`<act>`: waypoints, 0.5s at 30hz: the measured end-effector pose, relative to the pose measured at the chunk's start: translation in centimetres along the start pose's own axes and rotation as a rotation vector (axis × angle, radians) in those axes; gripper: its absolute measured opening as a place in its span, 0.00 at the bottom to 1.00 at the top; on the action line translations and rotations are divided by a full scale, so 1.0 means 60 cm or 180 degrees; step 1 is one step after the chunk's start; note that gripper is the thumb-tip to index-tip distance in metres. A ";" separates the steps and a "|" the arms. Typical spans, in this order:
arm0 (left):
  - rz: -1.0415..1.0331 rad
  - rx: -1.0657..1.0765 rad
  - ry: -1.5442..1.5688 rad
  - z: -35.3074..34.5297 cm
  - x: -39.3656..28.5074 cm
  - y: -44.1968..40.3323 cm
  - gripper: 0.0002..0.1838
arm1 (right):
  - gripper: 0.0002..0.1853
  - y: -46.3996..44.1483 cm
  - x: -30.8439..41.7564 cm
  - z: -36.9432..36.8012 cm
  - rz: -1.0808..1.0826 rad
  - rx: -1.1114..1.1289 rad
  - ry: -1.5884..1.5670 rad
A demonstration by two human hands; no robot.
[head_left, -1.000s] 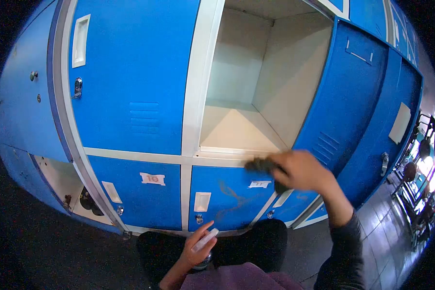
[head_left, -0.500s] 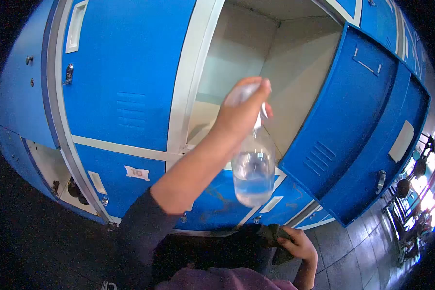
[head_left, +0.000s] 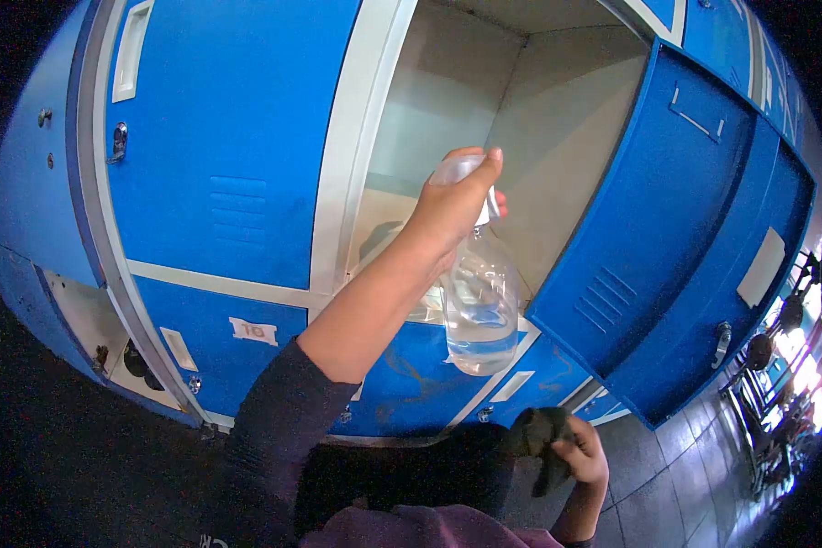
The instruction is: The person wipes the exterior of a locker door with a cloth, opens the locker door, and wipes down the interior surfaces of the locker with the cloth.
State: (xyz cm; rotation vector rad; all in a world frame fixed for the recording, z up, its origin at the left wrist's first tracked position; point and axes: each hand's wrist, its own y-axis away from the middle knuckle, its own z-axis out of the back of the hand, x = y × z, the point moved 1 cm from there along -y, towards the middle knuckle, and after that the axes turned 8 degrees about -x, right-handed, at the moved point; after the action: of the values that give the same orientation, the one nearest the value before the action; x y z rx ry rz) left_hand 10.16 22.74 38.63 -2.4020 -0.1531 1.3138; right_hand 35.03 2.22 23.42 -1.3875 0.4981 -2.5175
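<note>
My left hand (head_left: 452,205) is closed around the neck of a clear spray bottle (head_left: 482,306), its white spray head partly hidden by my fingers. Clear liquid fills the lower part of the bottle, which hangs roughly upright before an open locker compartment (head_left: 557,155). Lower down on the right, my right hand (head_left: 584,452) grips a dark cloth (head_left: 537,438) that droops from the fingers. The blue locker door (head_left: 676,237) is swung out to the right, with a handle, vent slots and a paper label on it.
Closed blue lockers (head_left: 237,137) stand to the left, one with a paper number tag (head_left: 253,331). At far left, a lower compartment (head_left: 91,315) is open with dark items inside. Grey floor tiles (head_left: 653,475) lie at the lower right, equipment (head_left: 776,384) beyond.
The right hand has lifted the cloth slightly, and more of the cloth shows. The left hand stays at the compartment with the spray bottle, now less blurred. The view has shifted slightly.
</note>
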 end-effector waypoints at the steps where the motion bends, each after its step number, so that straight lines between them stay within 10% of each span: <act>1: 0.0033 -0.0018 0.0083 0.000 0.002 -0.001 0.27 | 0.21 0.014 -0.018 0.005 0.0045 -0.0405 -0.0289; 8: -0.0184 0.0619 -0.0143 0.030 0.002 0.030 0.27 | 0.31 -0.059 0.088 0.076 0.1388 -0.2240 -0.2092; 11: -0.0434 0.1119 -0.0367 0.062 0.022 0.110 0.29 | 0.27 -0.081 0.159 0.194 0.1684 -0.3670 0.4181; 13: -0.0480 0.1385 -0.0942 0.111 0.050 0.164 0.30 | 0.19 -0.156 0.278 0.168 0.2592 -0.4141 0.3275; 14: -0.0494 0.1502 -0.1421 0.139 0.065 0.190 0.30 | 0.12 -0.196 0.305 0.164 0.2949 -0.4089 0.1200; 15: -0.0635 0.1591 -0.1562 0.163 0.085 0.209 0.30 | 0.15 -0.232 0.342 0.154 0.3150 -0.4095 0.1632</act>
State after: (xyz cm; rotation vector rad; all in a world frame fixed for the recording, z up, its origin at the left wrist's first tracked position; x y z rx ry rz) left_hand 3.73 15.51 24.99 -1.5878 -0.1691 1.5954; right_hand 31.59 6.09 49.37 -0.3082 2.3991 -1.5212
